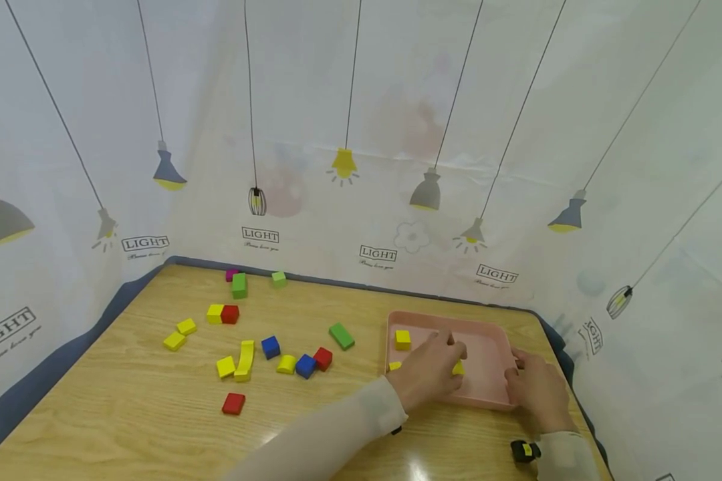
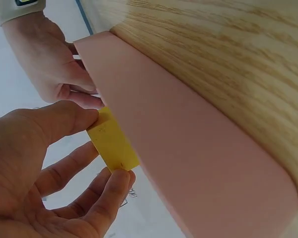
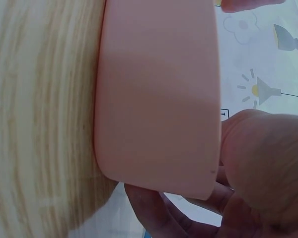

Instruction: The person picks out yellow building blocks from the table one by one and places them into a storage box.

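Note:
A pink tray (image 1: 487, 364) lies at the right side of the wooden table. My left hand (image 1: 430, 371) is over it, pinching a yellow block (image 2: 111, 141) between thumb and fingertips, as the left wrist view shows. In the head view that hand covers most of the block. My right hand (image 1: 541, 391) grips the tray's right edge; the right wrist view shows its fingers around the outside of a tray corner (image 3: 188, 173). Inside the tray sit a yellow cube (image 1: 402, 340) near the back left and another yellow piece (image 1: 394, 366), partly hidden by the left hand.
Left of the tray lie several loose blocks, among them a green block (image 1: 341, 336), a red cube (image 1: 323, 359), blue cubes (image 1: 271, 347), a curved yellow piece (image 1: 245, 361) and a flat red block (image 1: 233, 403). A printed white curtain (image 1: 313, 220) surrounds the table's back and sides.

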Tool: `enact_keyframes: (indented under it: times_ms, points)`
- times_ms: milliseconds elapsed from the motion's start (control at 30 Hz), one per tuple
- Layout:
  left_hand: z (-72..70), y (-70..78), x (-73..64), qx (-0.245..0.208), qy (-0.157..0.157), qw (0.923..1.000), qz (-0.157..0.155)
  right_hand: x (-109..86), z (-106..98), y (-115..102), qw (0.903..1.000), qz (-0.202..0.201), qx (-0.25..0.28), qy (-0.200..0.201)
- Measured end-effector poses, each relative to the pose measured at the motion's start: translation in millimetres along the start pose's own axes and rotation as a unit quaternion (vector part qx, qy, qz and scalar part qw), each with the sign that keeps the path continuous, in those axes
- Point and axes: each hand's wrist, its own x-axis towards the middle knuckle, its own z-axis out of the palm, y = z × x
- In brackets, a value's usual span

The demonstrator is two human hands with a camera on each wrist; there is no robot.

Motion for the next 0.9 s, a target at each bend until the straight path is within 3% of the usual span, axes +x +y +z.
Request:
enact_keyframes:
  times_ms: [333,667,900]
  points:
    - [8.5,-1.4,4.6,0.01,-0.012,0.9997,-0.019,-0.7,-1,0,0.9999,-0.009,0.001,0.005]
    - [19.0,-2.4,10.2,0.031,-0.021,0.9992,-0.011,-1.6,0,0,0.9999,-0.006,0.008,0.004]
    - [17.5,-1.4,9.6,0.036,-0.029,0.9988,-0.013,-1.3,1,2,0.9999,-0.008,0.009,0.004]
